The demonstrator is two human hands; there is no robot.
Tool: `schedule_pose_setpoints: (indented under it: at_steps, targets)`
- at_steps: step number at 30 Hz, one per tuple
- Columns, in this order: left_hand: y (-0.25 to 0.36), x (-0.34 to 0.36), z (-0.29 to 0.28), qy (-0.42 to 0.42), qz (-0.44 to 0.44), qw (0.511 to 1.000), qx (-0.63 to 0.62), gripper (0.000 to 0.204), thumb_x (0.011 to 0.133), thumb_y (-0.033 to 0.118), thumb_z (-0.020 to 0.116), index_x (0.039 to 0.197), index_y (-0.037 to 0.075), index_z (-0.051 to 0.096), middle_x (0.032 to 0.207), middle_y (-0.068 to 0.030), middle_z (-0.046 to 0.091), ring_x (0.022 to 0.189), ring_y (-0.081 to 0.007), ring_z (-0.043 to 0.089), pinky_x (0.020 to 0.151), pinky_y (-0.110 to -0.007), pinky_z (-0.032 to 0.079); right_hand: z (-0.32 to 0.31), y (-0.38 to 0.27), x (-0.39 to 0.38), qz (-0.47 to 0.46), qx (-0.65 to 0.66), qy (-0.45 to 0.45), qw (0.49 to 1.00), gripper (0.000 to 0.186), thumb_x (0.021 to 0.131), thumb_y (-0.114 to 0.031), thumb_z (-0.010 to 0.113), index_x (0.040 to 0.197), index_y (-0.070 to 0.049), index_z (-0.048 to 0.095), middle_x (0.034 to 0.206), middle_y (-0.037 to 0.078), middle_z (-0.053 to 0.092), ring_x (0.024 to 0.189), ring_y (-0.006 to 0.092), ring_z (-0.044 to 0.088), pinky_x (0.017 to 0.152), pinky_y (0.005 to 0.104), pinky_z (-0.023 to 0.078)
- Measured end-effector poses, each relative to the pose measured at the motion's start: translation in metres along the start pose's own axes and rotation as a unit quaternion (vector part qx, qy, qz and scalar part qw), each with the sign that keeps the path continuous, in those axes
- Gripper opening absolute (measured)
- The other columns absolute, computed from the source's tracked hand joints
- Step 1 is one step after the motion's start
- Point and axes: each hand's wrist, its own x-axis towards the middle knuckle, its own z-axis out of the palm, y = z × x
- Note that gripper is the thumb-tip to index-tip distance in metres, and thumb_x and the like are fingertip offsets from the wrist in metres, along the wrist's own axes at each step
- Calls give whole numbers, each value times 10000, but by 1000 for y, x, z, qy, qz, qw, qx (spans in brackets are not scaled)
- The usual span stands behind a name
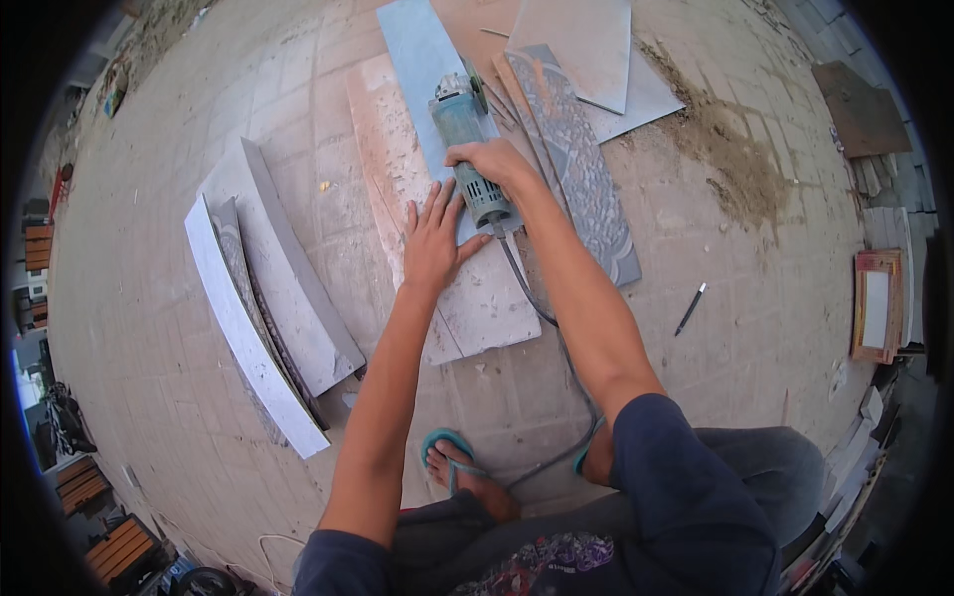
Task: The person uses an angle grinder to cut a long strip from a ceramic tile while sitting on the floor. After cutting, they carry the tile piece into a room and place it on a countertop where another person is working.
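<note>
Cutting step in hand — right hand (494,159) fingers wrapped shut around grinder (469,139) on blue tile (417,60); left hand (432,238) flat, fingers spread, steadying it. Next move likely needs steady guidance.

Outdoor tile-cutting yard: paved ground (159,328), stacked tiles (263,308), sand (730,159).

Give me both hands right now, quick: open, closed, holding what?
Left hand: open, fingers spread, pressed flat on the pale speckled stone slab.
Right hand: closed around the grey-green corded angle grinder.
</note>
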Motion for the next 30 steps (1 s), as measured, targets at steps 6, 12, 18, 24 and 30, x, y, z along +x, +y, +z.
schedule_pose_setpoints:
  at_steps: [6,12,18,24,30]
  targets:
    - [-2,-1,-1,-16,-9,1000,8,792,833,511,674,1404,24,423,1550,-112,336,1465,-286,254,1170,-559,203,0,1,-12,-8,-24,5,1000,361,669,-275,755,763,66,682,754,112,654,608,181,597,550,324,464]
    - [-3,-1,-1,-25,0,999,27,795,807,449,708,1410,25,410,1547,-115,338,1468,-278,250,1174,-552,205,0,14,-10,-22,-49,15,998,365,670,-274,747,792,66,695,762,119,659,626,189,603,561,325,466]
    - [-6,-4,1,-6,2,999,34,729,825,449,689,1398,66,452,1541,-71,362,1458,-256,275,1166,-555,231,0,11,-27,-36,-61,15,997,364,670,-271,741,830,56,716,777,127,671,635,200,607,573,330,472]
    - [-2,-1,0,-10,3,1000,25,703,840,453,671,1398,84,454,1530,-70,378,1452,-248,287,1170,-542,231,-4,30,-28,-20,-33,10,999,351,669,-265,739,815,53,714,766,115,668,631,197,604,564,326,466]
    - [-21,31,-33,-158,-17,986,-38,724,842,435,690,1433,115,420,1534,-66,367,1445,-245,294,1170,-529,232,-6,10,-50,19,-51,2,999,337,660,-257,746,787,50,691,739,105,652,609,188,590,546,322,455]
